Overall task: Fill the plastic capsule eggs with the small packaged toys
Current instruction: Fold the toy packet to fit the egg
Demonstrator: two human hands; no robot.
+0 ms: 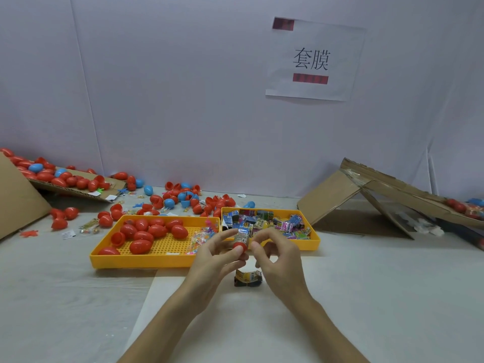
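A small dark packaged toy lies flat on the white table, bare surface around it. Just above, the left hand grips a red plastic egg half, opening upward, with a silver foil-wrapped toy standing upright inside. The right hand curls beside it; whether it touches, I cannot tell. Two yellow plastic trays sit close behind.

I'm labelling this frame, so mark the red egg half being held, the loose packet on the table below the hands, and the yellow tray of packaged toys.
red egg half (239, 246): head view, its rounded red shell.
loose packet (248, 277): head view, middle of wrapper.
toy tray (309, 244): head view, front wall.
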